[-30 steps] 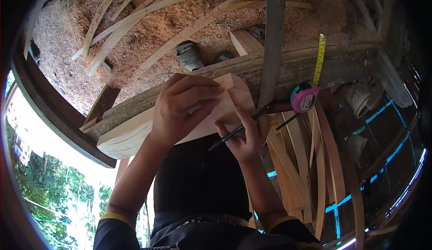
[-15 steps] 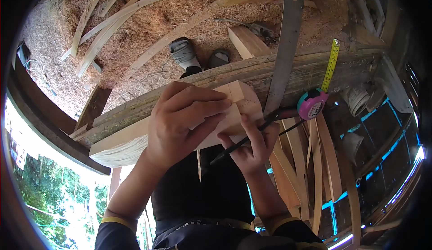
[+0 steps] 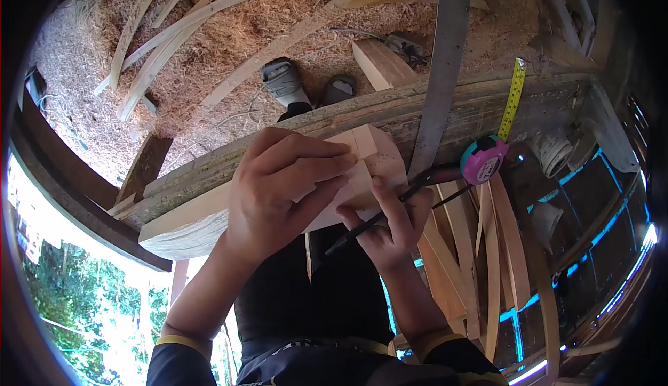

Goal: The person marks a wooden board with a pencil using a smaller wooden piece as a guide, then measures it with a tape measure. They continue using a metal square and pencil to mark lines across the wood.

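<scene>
A: Barely any shift since half a second ago; both hands hold position.

B: Left hand (image 3: 278, 191)?

A: Fingers spread flat on the wood block (image 3: 362, 167), which lies on the beam (image 3: 480, 104).

B: Right hand (image 3: 390, 229)?

A: Fingers pinching a pencil (image 3: 379, 215) against the block's edge. Steel ruler (image 3: 440, 73) and pink tape measure (image 3: 482, 160) just beside.

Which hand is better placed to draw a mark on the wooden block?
Right. The right hand holds the pencil beside the wooden block, while the left hand lies spread on top of it.
</scene>
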The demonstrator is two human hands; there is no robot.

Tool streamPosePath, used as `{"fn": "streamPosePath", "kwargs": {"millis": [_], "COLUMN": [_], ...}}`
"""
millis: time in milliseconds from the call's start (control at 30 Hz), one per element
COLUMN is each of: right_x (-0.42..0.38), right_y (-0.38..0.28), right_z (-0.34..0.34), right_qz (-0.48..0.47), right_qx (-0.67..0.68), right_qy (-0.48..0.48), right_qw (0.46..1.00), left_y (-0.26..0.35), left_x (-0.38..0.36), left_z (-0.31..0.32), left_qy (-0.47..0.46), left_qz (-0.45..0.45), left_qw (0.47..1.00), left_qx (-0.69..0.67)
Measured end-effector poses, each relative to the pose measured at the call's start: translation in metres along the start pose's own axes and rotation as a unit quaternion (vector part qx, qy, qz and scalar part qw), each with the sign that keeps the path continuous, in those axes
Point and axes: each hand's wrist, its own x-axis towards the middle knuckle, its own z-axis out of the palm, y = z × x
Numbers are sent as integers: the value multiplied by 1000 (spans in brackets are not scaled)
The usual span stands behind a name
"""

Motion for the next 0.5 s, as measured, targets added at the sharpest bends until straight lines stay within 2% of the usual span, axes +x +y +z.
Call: {"fn": "streamPosePath", "kwargs": {"millis": [233,333,433,500], "right_x": [6,-9,-33,-43], "right_y": [-1,7,10,16], "right_z": [-6,-10,-16,-22], "right_qz": [-6,4,78,60], "right_qx": [-11,25,52,18], "right_qy": [5,51,122,87], "right_qw": [1000,998,988,994], "left_y": [4,5,14,27], "left_x": [2,1,1,2], "left_z": [0,2,6,9], "left_qy": [-11,-21,-22,-2], "left_qz": [-1,4,-1,-42], "left_qw": [1000,999,999,997], "left_qx": [13,24,37,67]}}
